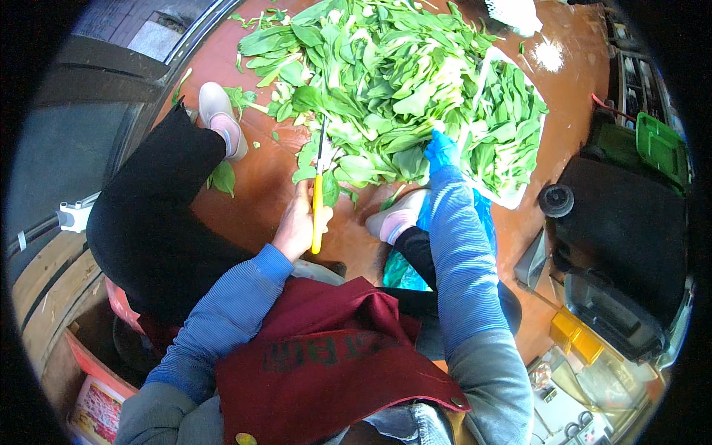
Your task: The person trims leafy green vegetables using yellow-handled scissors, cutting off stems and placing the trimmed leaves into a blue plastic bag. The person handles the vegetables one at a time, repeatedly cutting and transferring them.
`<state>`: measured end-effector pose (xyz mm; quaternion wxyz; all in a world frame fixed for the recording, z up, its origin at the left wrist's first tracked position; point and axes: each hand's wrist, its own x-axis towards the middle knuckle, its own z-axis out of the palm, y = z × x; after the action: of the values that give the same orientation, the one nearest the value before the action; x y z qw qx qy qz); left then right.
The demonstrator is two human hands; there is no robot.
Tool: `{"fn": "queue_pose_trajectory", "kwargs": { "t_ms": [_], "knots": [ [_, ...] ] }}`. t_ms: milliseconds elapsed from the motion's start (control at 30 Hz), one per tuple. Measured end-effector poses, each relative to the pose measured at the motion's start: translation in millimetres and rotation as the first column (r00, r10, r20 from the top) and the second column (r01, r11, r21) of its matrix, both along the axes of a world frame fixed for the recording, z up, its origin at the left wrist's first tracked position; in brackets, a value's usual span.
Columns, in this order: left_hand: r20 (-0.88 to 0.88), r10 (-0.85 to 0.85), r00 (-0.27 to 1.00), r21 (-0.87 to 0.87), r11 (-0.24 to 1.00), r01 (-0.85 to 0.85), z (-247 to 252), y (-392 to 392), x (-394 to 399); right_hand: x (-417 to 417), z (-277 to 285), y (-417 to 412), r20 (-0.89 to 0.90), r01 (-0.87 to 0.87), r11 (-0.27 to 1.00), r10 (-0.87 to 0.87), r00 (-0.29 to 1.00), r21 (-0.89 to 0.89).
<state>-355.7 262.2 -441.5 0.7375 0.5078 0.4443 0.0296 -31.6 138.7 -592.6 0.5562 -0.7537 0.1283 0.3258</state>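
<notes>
A large heap of leafy greens lies on the reddish-brown floor before me. My left hand, bare, grips the yellow handle of a knife; its narrow blade points away from me into the near left part of the heap. In a blue glove, my right hand is at the heap's near right edge, touching the greens around a pale stem end. Whether its fingers are closed on a stem is hard to tell. Just right of it, a white plastic basket is full of the same greens.
My shoes flank the near side of the heap, with loose leaves around them. A blue plastic bag lies under my right forearm. At right stands a black wheeled bin beside a green lid. A white bag is at the top.
</notes>
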Motion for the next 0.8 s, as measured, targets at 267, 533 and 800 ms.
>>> {"fn": "queue_pose_trajectory", "kwargs": {
  "t_ms": [267, 533, 800],
  "knots": [
    [0.044, 0.021, 0.999, -0.046, 0.999, -0.019, -6, 1, -2, -15, 31, -1, 0.095, -0.052, 0.995, 0.043, 0.995, 0.085],
    [0.029, 0.086, 0.996, 0.006, 0.996, -0.086, 0, 11, -4, -39, 80, -2, -0.178, 0.183, 0.652, -0.074, 0.981, 0.736],
    [0.114, 0.108, 0.988, 0.432, 0.89, -0.147, 19, 27, 7, -103, 148, 29, -0.045, -0.124, 0.699, 0.219, 0.975, 0.704]
  ]
}}
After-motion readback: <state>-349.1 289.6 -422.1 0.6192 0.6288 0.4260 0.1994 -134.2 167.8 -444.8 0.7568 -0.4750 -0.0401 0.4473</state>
